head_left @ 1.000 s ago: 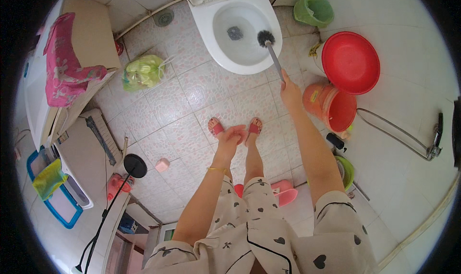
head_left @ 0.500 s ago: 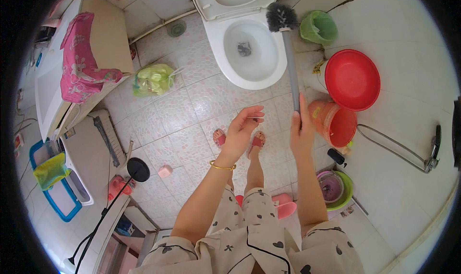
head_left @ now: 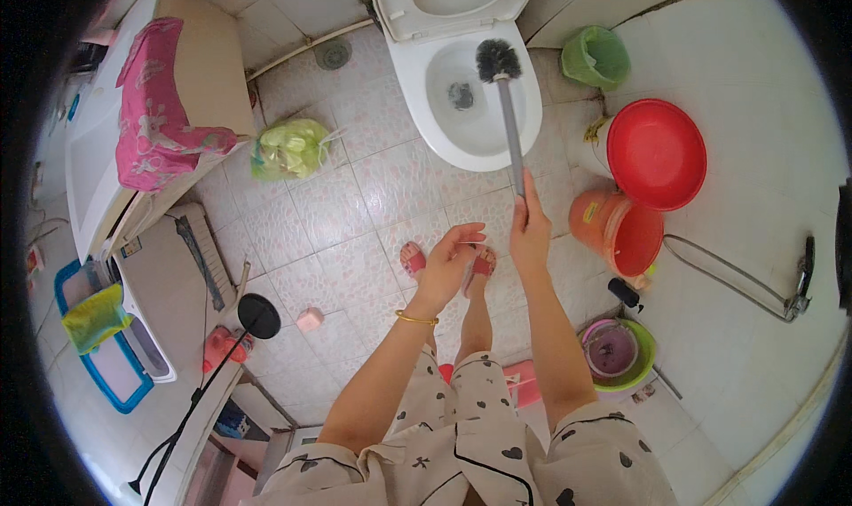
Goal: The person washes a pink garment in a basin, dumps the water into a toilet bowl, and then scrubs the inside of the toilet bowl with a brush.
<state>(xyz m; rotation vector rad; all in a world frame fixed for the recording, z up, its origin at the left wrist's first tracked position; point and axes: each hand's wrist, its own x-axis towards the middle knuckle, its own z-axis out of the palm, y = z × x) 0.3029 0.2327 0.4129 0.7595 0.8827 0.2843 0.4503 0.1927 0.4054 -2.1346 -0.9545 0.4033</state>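
Note:
A toilet brush with black bristles (head_left: 499, 60) and a grey handle is in my right hand (head_left: 531, 235), whose fingers wrap round the handle's lower end. Its bristle head appears over the right part of the white toilet bowl (head_left: 480, 147); how high above the bowl I cannot tell. The seat and lid are raised, and something dark shows at the bottom of the bowl. My left hand (head_left: 450, 262) hovers left of the right one, loosely curled, thumb and fingers apart, with nothing plainly held. A gold bracelet (head_left: 415, 318) circles that wrist.
Right of the toilet stand a green-lined bin (head_left: 595, 58), a red basin (head_left: 658, 154) and an orange bucket (head_left: 593, 220). A tied yellow-green bag (head_left: 290, 148) lies on the tiles at left, near a cabinet draped with a pink cloth (head_left: 149, 106). A pink block (head_left: 310, 319) lies on the floor.
The brush has swung left, its bristles going from beside the bowl's right rim to over the bowl. My right hand moved left with it; my left hand shifted slightly down.

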